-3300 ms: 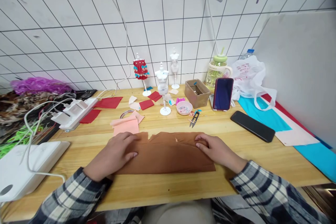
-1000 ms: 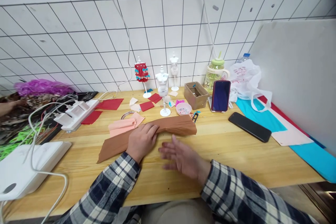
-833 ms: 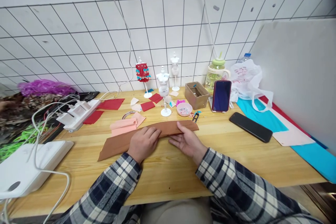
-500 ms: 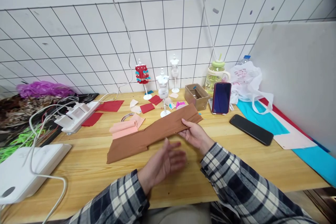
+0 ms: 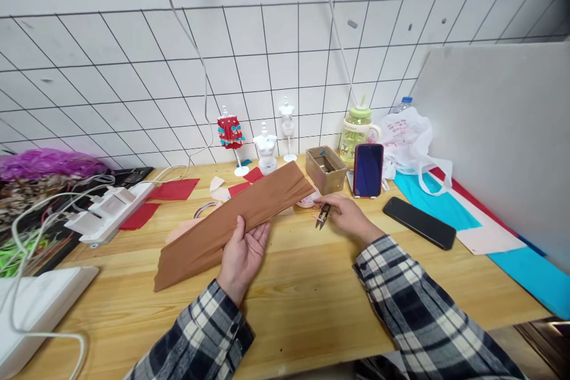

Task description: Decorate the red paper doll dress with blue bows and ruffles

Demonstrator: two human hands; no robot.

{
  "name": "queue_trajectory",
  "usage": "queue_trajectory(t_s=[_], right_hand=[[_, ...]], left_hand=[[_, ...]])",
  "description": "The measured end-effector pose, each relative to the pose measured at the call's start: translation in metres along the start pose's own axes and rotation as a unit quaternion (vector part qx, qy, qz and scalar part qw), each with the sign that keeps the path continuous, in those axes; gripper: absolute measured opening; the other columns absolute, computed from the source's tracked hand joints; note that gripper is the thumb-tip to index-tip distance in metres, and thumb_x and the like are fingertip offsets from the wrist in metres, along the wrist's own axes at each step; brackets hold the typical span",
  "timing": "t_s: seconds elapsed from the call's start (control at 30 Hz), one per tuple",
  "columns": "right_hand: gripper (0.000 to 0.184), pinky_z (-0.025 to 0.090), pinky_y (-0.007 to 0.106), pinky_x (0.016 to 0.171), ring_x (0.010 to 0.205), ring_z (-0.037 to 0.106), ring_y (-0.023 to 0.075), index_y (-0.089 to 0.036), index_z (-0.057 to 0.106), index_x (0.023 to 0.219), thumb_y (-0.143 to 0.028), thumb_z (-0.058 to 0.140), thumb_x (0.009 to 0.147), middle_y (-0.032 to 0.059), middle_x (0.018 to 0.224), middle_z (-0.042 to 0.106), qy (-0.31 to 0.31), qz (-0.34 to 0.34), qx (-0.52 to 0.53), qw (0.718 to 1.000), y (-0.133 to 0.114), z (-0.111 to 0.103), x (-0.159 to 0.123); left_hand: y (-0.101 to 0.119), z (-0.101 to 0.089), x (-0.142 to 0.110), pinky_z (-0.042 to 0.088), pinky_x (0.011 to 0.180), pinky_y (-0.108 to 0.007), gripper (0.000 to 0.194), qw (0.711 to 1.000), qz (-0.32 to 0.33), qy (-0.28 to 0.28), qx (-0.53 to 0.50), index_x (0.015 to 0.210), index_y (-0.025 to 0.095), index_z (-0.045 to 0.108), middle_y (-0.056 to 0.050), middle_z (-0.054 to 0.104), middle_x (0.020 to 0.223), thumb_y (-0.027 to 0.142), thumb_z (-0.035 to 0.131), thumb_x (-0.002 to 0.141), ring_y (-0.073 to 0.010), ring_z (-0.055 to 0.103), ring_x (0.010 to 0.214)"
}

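A long strip of brown crepe paper (image 5: 236, 219) slants across the middle, pinched between the thumb and fingers of my left hand (image 5: 243, 255). The strip partly hides a white mini mannequin (image 5: 266, 151) and some peach paper behind it. My right hand (image 5: 347, 217) grips small dark thread snips (image 5: 323, 215), blades pointing down and toward me. Just beyond the snips, a small round dish (image 5: 309, 197) shows past the strip's right end. A second bare mannequin (image 5: 287, 124) and one dressed in red ruffles with blue bows (image 5: 230, 133) stand by the wall.
Behind my right hand are a cardboard box (image 5: 327, 169), a propped phone (image 5: 368, 171) and a green-lidded jug (image 5: 358, 133). Another black phone (image 5: 418, 222) lies to the right, near blue sheets (image 5: 439, 202). At left are a power strip (image 5: 107, 214) with cables and red paper pieces (image 5: 173, 190).
The brown strip has passed from my right hand to my left, which was free before. My right hand has taken hold of the snips. The view has shifted slightly to the right.
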State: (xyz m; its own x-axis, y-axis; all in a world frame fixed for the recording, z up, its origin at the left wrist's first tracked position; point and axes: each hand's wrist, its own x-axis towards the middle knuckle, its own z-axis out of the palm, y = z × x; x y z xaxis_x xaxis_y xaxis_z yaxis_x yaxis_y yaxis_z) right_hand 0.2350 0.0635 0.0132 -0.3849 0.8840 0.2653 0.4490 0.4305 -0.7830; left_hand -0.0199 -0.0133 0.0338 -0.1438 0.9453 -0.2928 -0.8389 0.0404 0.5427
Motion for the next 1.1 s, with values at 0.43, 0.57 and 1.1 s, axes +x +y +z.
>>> queue_trajectory(t_s=[0.43,0.57,1.1], right_hand=[[0.020,0.036,0.031,0.080,0.095,0.054,0.0225,-0.018,0.064,0.095,-0.025,0.045,0.093,0.0106,0.094,0.065,-0.036,-0.033,-0.342,0.938,-0.026,0.006,-0.017],[0.029,0.034,0.030,0.064,0.075,0.059,0.0217,-0.020,0.056,0.115,-0.029,0.036,0.097,0.0100,0.084,0.068,-0.007,0.038,-0.347,0.937,-0.043,0.012,-0.023],[0.040,0.040,0.023,0.053,0.050,0.043,0.0077,-0.019,0.052,0.089,-0.057,0.061,0.077,-0.0055,0.063,0.049,-0.134,0.308,0.511,0.792,-0.086,0.087,-0.042]], left_hand=[[-0.012,-0.008,0.003,0.055,0.063,-0.023,0.003,0.999,-0.009,0.039,0.032,0.087,0.017,0.061,0.001,0.067,0.072,0.015,0.062,0.085,-0.0092,0.063,0.061],[-0.013,-0.010,0.002,0.054,0.058,-0.022,0.007,0.999,-0.017,0.023,0.035,0.089,0.015,0.062,-0.001,0.066,0.068,0.016,0.065,0.083,-0.0093,0.061,0.055],[-0.025,-0.010,0.004,0.059,0.080,-0.031,0.013,1.000,0.007,0.017,0.025,0.095,0.010,0.064,-0.012,0.074,0.094,0.010,0.064,0.082,-0.0179,0.072,0.081]])
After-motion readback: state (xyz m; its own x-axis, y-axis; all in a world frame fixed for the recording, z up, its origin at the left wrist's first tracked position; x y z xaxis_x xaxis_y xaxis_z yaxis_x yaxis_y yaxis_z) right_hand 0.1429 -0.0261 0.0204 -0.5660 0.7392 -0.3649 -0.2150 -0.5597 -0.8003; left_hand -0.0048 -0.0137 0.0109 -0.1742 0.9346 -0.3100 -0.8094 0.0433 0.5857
